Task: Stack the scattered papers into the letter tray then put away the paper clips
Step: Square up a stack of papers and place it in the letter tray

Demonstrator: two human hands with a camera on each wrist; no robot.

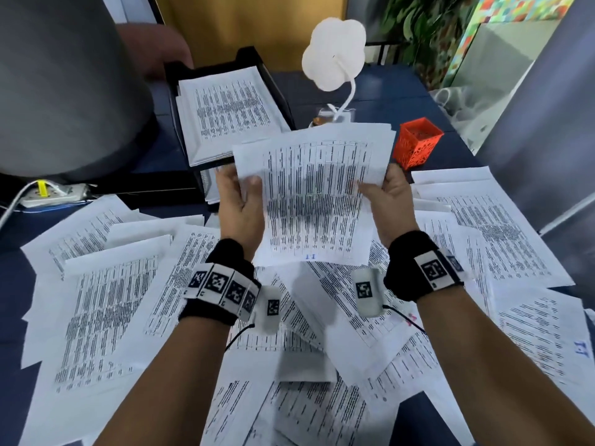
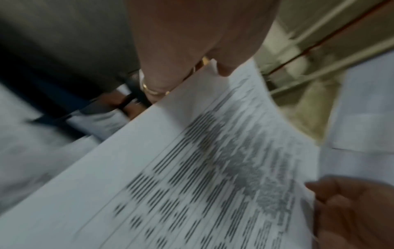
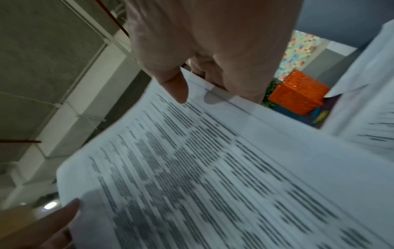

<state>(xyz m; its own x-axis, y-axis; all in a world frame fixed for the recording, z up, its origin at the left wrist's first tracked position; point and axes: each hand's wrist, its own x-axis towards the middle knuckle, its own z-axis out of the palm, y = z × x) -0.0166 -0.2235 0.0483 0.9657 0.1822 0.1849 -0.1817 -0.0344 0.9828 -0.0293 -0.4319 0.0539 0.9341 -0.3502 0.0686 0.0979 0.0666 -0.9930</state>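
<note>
I hold a small bundle of printed papers [image 1: 317, 197] in the air above the desk, just in front of the black letter tray [image 1: 277, 88]. My left hand [image 1: 240, 194] grips the bundle's left edge, thumb on top. My right hand [image 1: 384, 191] grips its right edge the same way. The wrist views show the bundle [image 2: 202, 176] [image 3: 213, 168] close up, with my left thumb [image 2: 226, 67] and right thumb [image 3: 172, 84] pressed on it. The tray holds a stack of printed sheets [image 1: 225, 111]. Many loose sheets [image 1: 106, 294] cover the blue desk. No paper clips can be made out.
An orange perforated cup [image 1: 418, 143] stands right of the tray, next to a white flower-shaped lamp [image 1: 333, 54]. A large grey chair back [image 1: 64, 85] and another person's hand [image 1: 161, 53] are at the tray's left. A power strip [image 1: 51, 193] lies at the desk's left edge.
</note>
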